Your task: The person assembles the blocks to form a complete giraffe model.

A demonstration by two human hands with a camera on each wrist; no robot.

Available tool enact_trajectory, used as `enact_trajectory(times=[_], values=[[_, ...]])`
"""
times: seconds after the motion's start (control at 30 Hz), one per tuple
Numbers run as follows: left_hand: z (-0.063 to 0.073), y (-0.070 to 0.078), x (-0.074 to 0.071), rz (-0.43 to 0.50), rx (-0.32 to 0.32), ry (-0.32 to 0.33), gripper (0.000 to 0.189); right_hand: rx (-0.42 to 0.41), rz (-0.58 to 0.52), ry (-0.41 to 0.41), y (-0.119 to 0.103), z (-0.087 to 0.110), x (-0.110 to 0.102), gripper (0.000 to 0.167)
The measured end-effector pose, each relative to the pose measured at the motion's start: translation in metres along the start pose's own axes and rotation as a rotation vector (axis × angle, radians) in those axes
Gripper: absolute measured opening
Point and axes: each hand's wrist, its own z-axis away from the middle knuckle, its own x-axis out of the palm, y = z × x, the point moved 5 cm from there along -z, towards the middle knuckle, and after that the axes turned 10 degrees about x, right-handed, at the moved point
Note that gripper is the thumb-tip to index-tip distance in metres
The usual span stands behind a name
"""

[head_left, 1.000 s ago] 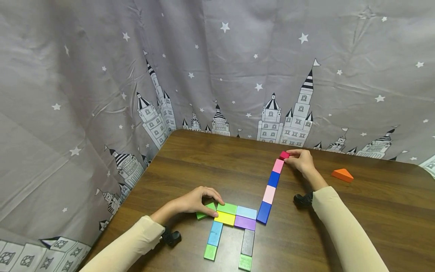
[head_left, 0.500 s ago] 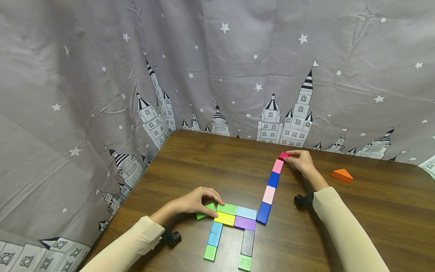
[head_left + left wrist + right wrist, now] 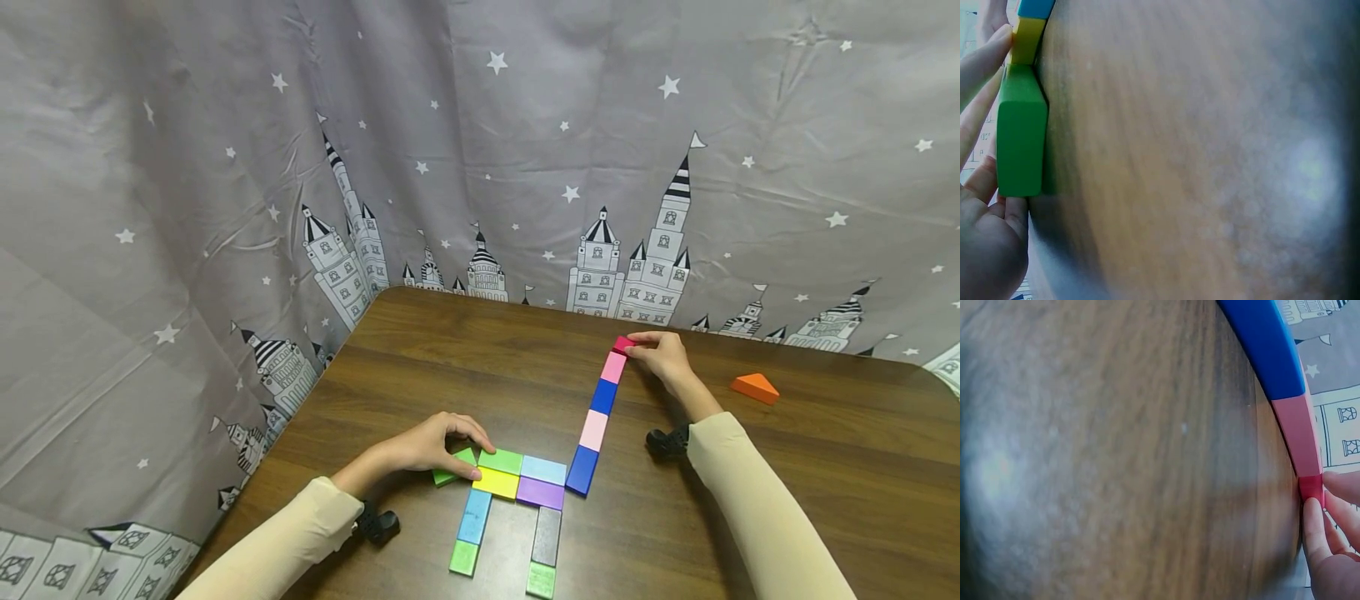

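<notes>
At the far end of a slanting line of blocks, my right hand (image 3: pixel 663 357) pinches a small red block (image 3: pixel 623 343) between thumb and fingertips. In the right wrist view that red block (image 3: pixel 1311 487) sits flush against a pink block (image 3: pixel 1298 428). Below the pink one, the line goes on with blue and light pink blocks (image 3: pixel 592 430). My left hand (image 3: pixel 427 442) rests over the left end of a flat block group, thumb on the yellow block (image 3: pixel 497 482) and a finger at the light green block (image 3: pixel 502 460). Beneath its palm lies a slanted green block (image 3: pixel 454 468).
A light blue block (image 3: pixel 544 468) and a purple block (image 3: pixel 541 492) continue the group rightward. Two legs hang below it, with a blue block (image 3: pixel 474 516) and a grey block (image 3: pixel 547 535). An orange triangular block (image 3: pixel 756 387) lies right of my right hand on the wooden table (image 3: pixel 420 350).
My right hand has shifted the red block slightly left and toward me, into line with the pink block's end. The left hand has not moved.
</notes>
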Motion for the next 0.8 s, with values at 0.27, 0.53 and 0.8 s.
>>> enact_trajectory(times=[0.27,0.53,0.8], values=[[-0.0001,-0.0003,0.0000,0.007,0.001,-0.002,0.031,-0.012,-0.004,0.005,-0.0011,-0.0001,0.0020,0.034],[0.0000,-0.0003,0.0000,-0.006,0.005,0.000,0.031,-0.040,0.003,0.000,-0.0014,-0.0013,0.0014,0.031],[-0.0003,-0.0001,0.0001,-0.005,-0.009,-0.014,0.031,-0.030,0.013,-0.005,-0.0005,-0.0011,0.0020,0.031]])
